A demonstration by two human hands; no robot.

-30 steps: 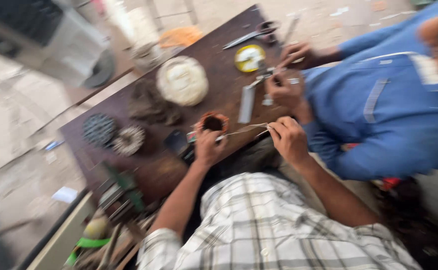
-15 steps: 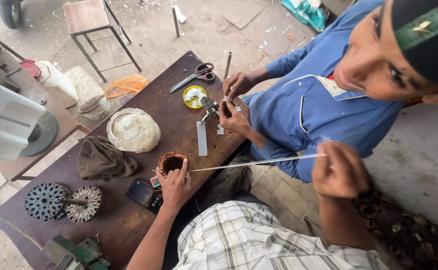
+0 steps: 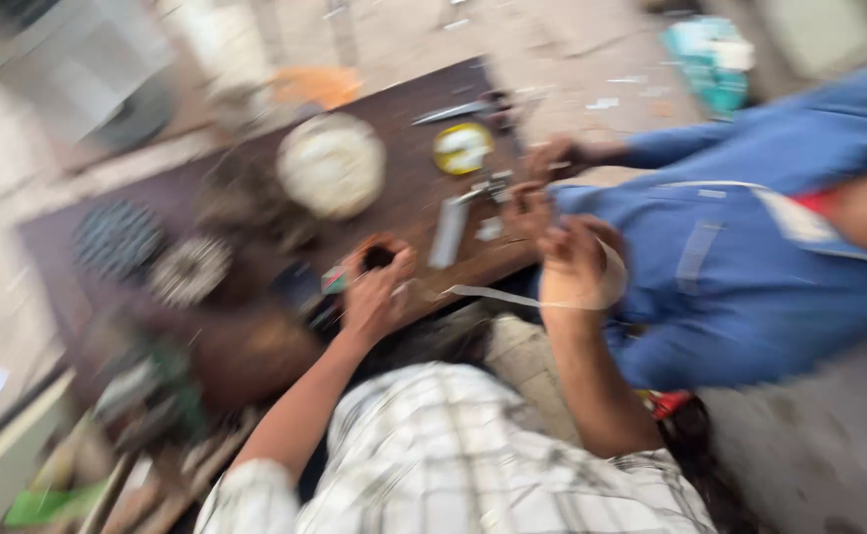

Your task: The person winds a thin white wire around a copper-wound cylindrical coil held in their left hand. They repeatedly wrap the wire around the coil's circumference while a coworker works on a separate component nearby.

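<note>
Change since earlier: compared with half a second ago, the right hand (image 3: pixel 574 259) has been brought in from the far right toward the table edge, so the pale strip (image 3: pixel 512 297) between the hands is now much shorter; the view is heavily blurred by camera motion.
Left hand: the left hand (image 3: pixel 374 292) is laid on the brown table (image 3: pixel 409 213) near its front edge, fingers closed around a small dark round part (image 3: pixel 378 258) with a reddish rim; the grip is shut on it.
Right hand: raised just off the table edge, fingers curled and pinched on the pale strip, which is looped round the hand and runs leftward toward the left hand.
Strip: thin, whitish, stretched nearly level between the two hands; its left end is lost in the blur.
Co-worker: a person in a blue shirt (image 3: pixel 750 267) is seated at the right, both hands (image 3: pixel 542 183) at the table's right edge over small metal pieces.
Near items: a grey flat bar (image 3: pixel 448 232) lies just right of the left hand.
Round tin: a yellow round tin (image 3: pixel 462 148) with a pale centre lies behind the bar; its print cannot be made out.
Farther items: a cream round bundle (image 3: pixel 331 164) is set mid-table; scissors (image 3: pixel 458 109) lie at the far edge; two toothed discs (image 3: pixel 151 255) lie to the left.
</note>
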